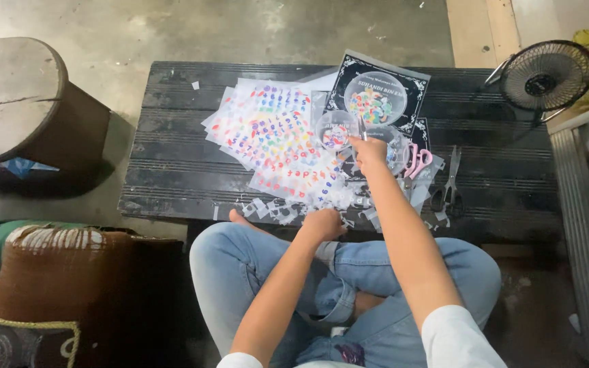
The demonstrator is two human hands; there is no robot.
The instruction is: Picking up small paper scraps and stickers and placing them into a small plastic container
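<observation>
On the dark slatted wooden counter (172,136), the right hand (369,150) reaches over a small round clear plastic tub (336,129) of coloured bits, its fingers (358,140) pinched on a thin metal tool (362,128) at the tub's rim. Left of the tub lie clear sheets of coloured letter stickers (267,129). The left hand (324,225) rests clenched at the counter's near edge among paper scraps (267,210). Pink-handled scissors (417,161) lie right of the tub.

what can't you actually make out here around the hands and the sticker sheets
All in the head view:
- Right hand: it pinches something thin over the small clear tub; too small to identify.
- Left hand: fingers curl under, so any hold is hidden.
- Sticker sheets: coloured shapes too small to tell apart.
- Pink-handled scissors: blades hidden by the right hand and clutter.
- Fan: base cut off by the ledge.
</observation>
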